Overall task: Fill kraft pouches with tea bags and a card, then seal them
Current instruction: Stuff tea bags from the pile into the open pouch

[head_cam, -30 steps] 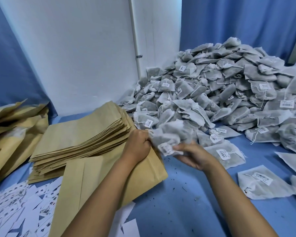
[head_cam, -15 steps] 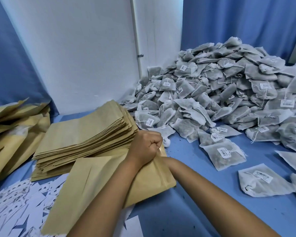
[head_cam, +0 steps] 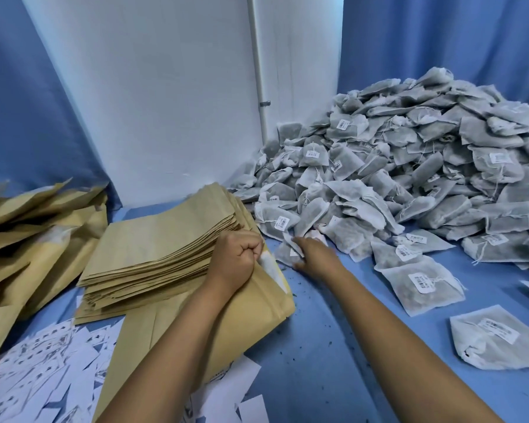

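— Pouch [head_cam: 251,303] mouth first, from the head view, the only view there is: which way does it face?

— Toward the tea bag pile [head_cam: 409,178], up and right. The left hand [head_cam: 235,257] is fisted on the pouch's upper lip, fingers curled tight round the kraft edge, with a sliver of white showing in the opening just right of the knuckles. The pouch's long axis runs from that fist back toward the person's body, down and left.

— And the right hand [head_cam: 313,254]?

— Just right of the fist, reaching into the near foot of the pile. Its fingertips are buried among the bags; whether they have closed on one I cannot tell.

— So which hand is nearer the bags?

— The right, plainly; it touches them. The mouth lies just left of those fingers, so I judge the coming move a short sweep leftward into the opening.

— The card?

— Loose cards [head_cam: 43,361] lie below the left forearm, well apart from the right fingers.
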A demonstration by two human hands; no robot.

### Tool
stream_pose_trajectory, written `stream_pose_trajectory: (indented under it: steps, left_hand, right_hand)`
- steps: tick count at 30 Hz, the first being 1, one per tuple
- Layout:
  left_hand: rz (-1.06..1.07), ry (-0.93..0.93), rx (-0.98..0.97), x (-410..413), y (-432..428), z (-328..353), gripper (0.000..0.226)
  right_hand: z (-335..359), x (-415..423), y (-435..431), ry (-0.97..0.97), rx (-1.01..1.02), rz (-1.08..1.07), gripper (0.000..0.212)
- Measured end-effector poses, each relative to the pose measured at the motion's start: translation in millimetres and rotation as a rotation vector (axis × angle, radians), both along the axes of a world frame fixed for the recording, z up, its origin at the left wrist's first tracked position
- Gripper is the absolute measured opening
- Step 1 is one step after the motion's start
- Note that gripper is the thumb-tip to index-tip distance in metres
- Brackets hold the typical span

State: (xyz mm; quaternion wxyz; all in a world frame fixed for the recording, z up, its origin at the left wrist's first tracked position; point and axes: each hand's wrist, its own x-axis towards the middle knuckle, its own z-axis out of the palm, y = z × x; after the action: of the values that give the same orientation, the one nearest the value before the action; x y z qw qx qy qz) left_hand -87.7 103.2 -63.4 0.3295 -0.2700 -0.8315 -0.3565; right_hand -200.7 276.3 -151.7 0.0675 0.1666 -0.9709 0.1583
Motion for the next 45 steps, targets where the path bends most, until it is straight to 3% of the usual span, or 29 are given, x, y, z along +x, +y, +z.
stream_pose_trajectory:
  steps: [2, 4, 6, 7, 9, 13, 15, 19, 22, 25, 27, 28, 30, 31, 34, 36, 38, 39, 40, 41, 42, 43, 45]
  left_hand:
    - [-0.006, 0.006, -0.005, -1, 0, -4, 0.015]
    - [-0.012, 0.019, 0.009, -1, -1, -6, 0.016]
    - [-0.01, 0.029, 0.016, -1, -2, -6, 0.016]
    - [0.001, 0.034, 0.023, -2, -2, -6, 0.017]
    - [0.036, 0.035, 0.054, -2, -1, -6, 0.017]
    - [0.09, 0.026, 0.148, 1, 5, -4, 0.016]
    - [0.082, 0.039, 0.153, 2, 7, 1, 0.016]
    - [0.022, 0.045, 0.095, 7, 4, 4, 0.019]
    - [0.03, 0.044, 0.105, 8, -3, 2, 0.019]
    - [0.017, 0.058, 0.113, 8, -6, 5, 0.021]
    - [0.012, 0.059, 0.119, 8, -2, 6, 0.021]
    - [0.003, 0.06, 0.122, 8, 2, 6, 0.02]
    - [-0.033, 0.062, 0.098, 8, 12, 7, 0.015]
    - [-0.059, 0.061, 0.045, 8, 17, 8, 0.013]
    - [-0.102, 0.064, -0.233, 5, 22, 5, 0.013]
    - [-0.056, 0.026, -0.227, -1, 12, 3, 0.012]
    - [0.001, -0.002, -0.101, -7, 2, 3, 0.014]
    - [0.018, -0.004, -0.065, -9, -1, 4, 0.017]
    - [0.024, -0.001, -0.056, -9, -1, 4, 0.018]
    - [0.028, 0.004, -0.067, -10, 2, 3, 0.018]
    - [0.031, 0.011, -0.091, -9, 5, 2, 0.016]
    - [0.034, 0.02, -0.117, -9, 9, 0, 0.015]
    - [0.034, 0.037, -0.147, -8, 13, -3, 0.014]
  right_hand:
    - [2, 5, -1, 0.117, -0.151, -0.022, 0.03]
    - [12, 16, 5, 0.099, -0.573, -0.008, 0.017]
    - [31, 38, 15, -0.168, -1.189, 0.197, 0.016]
    - [38, 48, 20, -0.35, -1.349, 0.35, 0.019]
    - [50, 66, 22, -0.552, -1.215, 0.517, 0.028]
    - [68, 90, -15, -0.449, -0.687, 0.491, 0.033]
    - [67, 95, -40, -0.468, -0.561, 0.438, 0.04]
    - [56, 98, -43, -0.865, -0.457, 0.439, 0.035]
    - [69, 97, -21, -0.956, -0.538, 0.586, 0.028]
    - [84, 87, 8, -1.018, -0.861, 0.695, 0.046]
    - [88, 86, 8, -1.039, -1.021, 0.664, 0.044]
    - [86, 89, 0, -0.953, -0.974, 0.613, 0.034]
    - [78, 97, -24, -0.743, -0.665, 0.451, 0.021]
    - [72, 99, -37, -0.658, -0.515, 0.381, 0.03]
    - [56, 104, -51, -0.705, -0.266, 0.296, 0.042]
    - [63, 100, -39, -0.824, -0.352, 0.346, 0.032]
    - [71, 85, -18, -0.851, -0.771, 0.471, 0.009]
    - [69, 71, -5, -0.76, -0.979, 0.379, 0.016]
    - [65, 56, 10, -0.564, -1.039, 0.192, 0.023]
    - [57, 39, 24, -0.278, -0.93, -0.025, 0.025]
    - [48, 25, 37, -0.016, -0.645, -0.215, 0.025]
    - [37, 13, 46, 0.108, -0.35, -0.29, 0.031]
    - [18, -3, 57, 0.041, 0.008, -0.317, 0.056]
